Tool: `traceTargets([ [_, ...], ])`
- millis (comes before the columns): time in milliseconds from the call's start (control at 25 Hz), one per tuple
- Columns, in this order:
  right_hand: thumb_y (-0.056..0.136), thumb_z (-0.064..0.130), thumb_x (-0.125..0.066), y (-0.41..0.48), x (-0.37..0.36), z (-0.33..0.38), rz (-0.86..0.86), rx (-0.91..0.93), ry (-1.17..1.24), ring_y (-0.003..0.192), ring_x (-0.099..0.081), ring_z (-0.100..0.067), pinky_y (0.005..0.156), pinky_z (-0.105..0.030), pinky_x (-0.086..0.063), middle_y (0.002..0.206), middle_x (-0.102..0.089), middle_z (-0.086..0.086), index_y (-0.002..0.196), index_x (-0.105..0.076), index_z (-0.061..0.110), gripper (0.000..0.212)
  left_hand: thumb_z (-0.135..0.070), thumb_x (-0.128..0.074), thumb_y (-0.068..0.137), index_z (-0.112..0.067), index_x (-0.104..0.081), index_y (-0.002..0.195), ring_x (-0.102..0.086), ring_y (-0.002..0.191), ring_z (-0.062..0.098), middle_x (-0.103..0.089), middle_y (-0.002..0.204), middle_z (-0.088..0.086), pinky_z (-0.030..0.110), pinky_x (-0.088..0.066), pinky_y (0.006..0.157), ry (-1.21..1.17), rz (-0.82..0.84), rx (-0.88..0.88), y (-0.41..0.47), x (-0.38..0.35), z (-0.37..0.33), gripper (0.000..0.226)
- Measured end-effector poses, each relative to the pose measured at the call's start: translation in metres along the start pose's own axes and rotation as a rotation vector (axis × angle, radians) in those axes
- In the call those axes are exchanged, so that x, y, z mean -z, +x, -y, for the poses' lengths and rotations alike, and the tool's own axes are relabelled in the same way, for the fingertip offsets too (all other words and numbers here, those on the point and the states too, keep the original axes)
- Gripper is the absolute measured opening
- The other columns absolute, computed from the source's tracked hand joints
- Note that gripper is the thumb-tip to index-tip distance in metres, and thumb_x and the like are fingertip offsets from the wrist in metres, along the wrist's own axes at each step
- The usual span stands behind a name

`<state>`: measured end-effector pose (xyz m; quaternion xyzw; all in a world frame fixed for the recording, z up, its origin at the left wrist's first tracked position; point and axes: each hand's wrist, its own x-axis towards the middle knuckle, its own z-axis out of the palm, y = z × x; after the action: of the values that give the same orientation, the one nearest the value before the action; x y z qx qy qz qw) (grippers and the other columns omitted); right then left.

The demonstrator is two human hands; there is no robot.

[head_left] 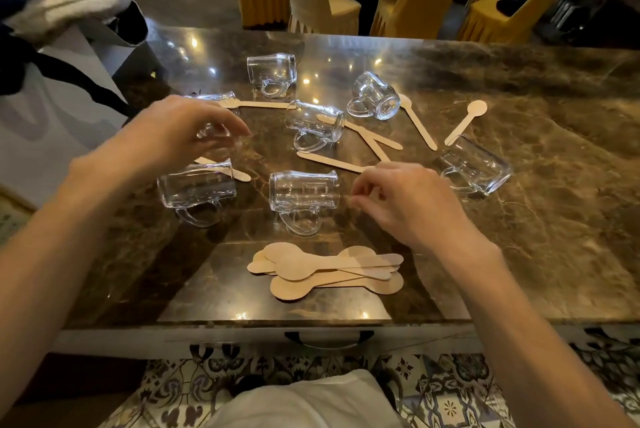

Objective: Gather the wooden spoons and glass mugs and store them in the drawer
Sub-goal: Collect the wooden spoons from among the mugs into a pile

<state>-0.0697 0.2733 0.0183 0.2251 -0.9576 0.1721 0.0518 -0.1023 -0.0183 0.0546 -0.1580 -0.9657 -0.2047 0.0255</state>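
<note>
View from above over a glossy table (519,237) of dark brown marble with pale veins, ceiling lights reflected in its polish.

The left hand (180,137) arches over a glass mug (216,98) at the left of the table, fingers curved downward and thumb spread. The palm hides most of the glass, so it is unclear whether the fingers actually grip it or only hover over it.

The right hand (398,206) hangs just above the table, fingers loosely bent, thumb tip close to the forefinger, with nothing between them. It is just beside the mouth of a near mug (303,192), and the handle end of a loose spoon (332,161) runs under its knuckles.

All the mugs are clear, thick-walled cylinders with loop handles, lying on their sides. Others lie at the near left (197,185), centre (315,123), far centre (272,73), far right (375,95) and right (474,164).

The wooden spoons are flat, pale and thin, with round bowls and straight handles. A stack of spoons (325,268) lies near the front edge, bowls pointing both ways. Single spoons are scattered among the mugs, among them one at the right (465,121) and a long one beside it (417,121).

Below the table's front edge, the drawer (207,341) has a pale front and a curved dark handle (329,339), and is closed.
</note>
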Motion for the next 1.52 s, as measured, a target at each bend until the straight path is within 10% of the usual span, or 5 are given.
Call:
traceTargets([
  [680,0.088,0.029,-0.064,0.069,-0.039,-0.014,0.047,-0.190,-0.127,0.101,-0.059,-0.026,0.076,-0.036,-0.046,0.105,-0.068,-0.003,0.105,-0.069,0.022,0.020,-0.027,-0.073,0.079,-0.041,-0.070,0.100,-0.058,0.083,0.013,-0.068,0.098,-0.005,0.029,-0.044,0.062,0.253,0.291,0.236,0.021,-0.008,0.054,0.025],
  [1520,0.086,0.019,-0.067,0.063,-0.017,0.003,-0.114,-0.087,-0.032,0.090,-0.061,-0.021,0.085,-0.037,-0.043,0.100,-0.069,-0.001,0.104,-0.071,0.021,0.019,-0.022,-0.071,0.080,-0.030,-0.068,0.091,-0.059,0.078,0.010,-0.066,0.088,-0.004,0.020,-0.039,0.060,0.068,0.019,0.132,0.013,0.010,0.051,0.014],
])
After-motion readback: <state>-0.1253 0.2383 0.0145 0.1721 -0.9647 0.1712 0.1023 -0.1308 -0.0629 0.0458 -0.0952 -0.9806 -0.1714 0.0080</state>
